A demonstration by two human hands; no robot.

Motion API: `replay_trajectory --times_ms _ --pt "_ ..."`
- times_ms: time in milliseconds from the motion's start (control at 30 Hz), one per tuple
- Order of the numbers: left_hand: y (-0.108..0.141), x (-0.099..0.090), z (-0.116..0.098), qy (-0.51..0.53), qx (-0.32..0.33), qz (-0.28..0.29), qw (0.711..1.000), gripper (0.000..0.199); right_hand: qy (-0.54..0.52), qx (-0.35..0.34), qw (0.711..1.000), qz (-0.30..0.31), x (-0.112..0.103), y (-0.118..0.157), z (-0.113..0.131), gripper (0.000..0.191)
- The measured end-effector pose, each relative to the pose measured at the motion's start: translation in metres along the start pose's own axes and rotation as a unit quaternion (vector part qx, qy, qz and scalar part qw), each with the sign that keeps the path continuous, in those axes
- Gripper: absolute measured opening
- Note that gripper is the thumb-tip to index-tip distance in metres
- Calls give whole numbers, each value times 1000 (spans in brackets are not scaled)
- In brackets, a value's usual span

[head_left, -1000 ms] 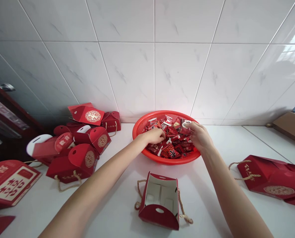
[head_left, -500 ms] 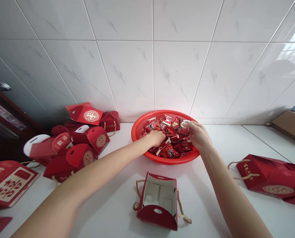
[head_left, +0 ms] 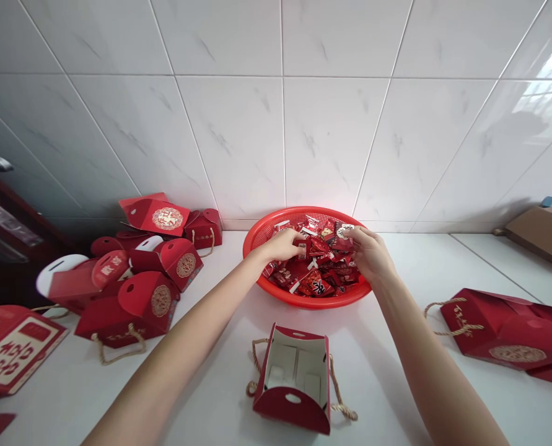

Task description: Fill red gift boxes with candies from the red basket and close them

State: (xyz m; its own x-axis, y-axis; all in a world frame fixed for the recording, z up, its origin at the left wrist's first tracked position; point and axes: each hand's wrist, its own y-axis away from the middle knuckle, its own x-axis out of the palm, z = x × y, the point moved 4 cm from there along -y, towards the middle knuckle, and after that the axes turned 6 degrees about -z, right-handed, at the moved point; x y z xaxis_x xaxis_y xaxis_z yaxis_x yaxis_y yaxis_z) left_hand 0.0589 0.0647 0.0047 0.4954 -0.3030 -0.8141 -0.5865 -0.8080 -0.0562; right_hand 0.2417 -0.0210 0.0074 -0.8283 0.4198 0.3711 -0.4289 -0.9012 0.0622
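Two hands are at work at the red basket [head_left: 311, 302]. Half a second ago the left hand [head_left: 282, 244] was down in the heap of shiny packets [head_left: 315, 284] inside it. Now that hand has come up a little, near the left side of the basket, and its finger and thumb seem to pinch a small packet with a pale label [head_left: 302, 250]. The right hand [head_left: 371, 251] has stayed at the right edge of the basket, and its bent fingers grip a packet with a white label [head_left: 344, 231]. So it looks like each hand has a packet of its own now, though I cannot tell if more are tucked behind the right fingers.

In front of the basket sits a red box [head_left: 276, 399] with its top open and its pale inside showing. Its rope handles [head_left: 347, 410] stick out at the sides, and its flaps stand up, so they could catch a hand. Left of the basket is a crowd of red boxes [head_left: 122, 316]. More red boxes [head_left: 503, 328] lie to its right, and a brown box [head_left: 543, 238] is farther off that way. The tiled wall [head_left: 238, 136] rises just behind the basket. Packets lie on top of each other, so the low ones are hidden.
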Motion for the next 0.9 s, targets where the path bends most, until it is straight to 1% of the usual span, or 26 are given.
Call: replay_trajectory --times_ms 100,333,500,600,667,700,800,900 --pt "-2 -2 2 44 -5 -32 999 11 2 3 1000 1 0 0 0 24" --pt "0 -6 0 138 -13 -69 988 21 6 5 1000 -1 2 1 0 22" --pt "3 -9 -3 202 -15 -104 974 21 13 2 1000 3 1 1 0 23" --pt "3 -11 -4 235 -13 -132 963 19 17 0 1000 5 2 2 1 25" --pt "2 -13 -4 266 -19 -152 952 14 19 -3 1000 2 2 3 2 25" --pt "2 -13 -4 289 -28 -160 943 13 21 -3 1000 1 2 3 2 25" --pt "3 -14 -4 356 -68 -176 915 24 25 -4 1000 -1 3 4 3 24" --pt "4 -14 -6 376 -93 -176 905 23 27 -4 1000 -2 3 4 3 23"
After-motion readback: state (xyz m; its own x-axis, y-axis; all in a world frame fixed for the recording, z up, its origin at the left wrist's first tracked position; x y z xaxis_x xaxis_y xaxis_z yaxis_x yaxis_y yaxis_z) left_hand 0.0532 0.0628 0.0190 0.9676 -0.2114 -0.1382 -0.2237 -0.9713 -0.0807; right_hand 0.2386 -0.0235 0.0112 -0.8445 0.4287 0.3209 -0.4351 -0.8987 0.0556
